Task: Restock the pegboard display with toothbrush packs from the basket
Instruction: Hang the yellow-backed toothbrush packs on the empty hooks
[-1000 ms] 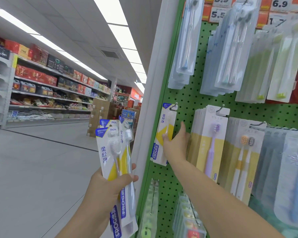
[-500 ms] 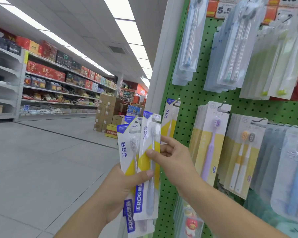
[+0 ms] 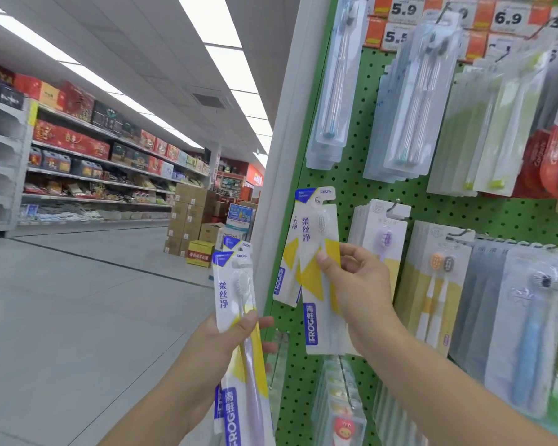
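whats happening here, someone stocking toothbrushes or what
Yes, restocking. The right hand pinches one white-and-yellow toothbrush pack up against the green pegboard, in front of a matching pack already hanging. The left hand grips spare packs beside the display.

Bright ceiling panels; wide-angle edges bend, blurred.

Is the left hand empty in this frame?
No: the left hand grips a stack of Frog toothbrush packs, while the right hand pinches another pack at the pegboard.
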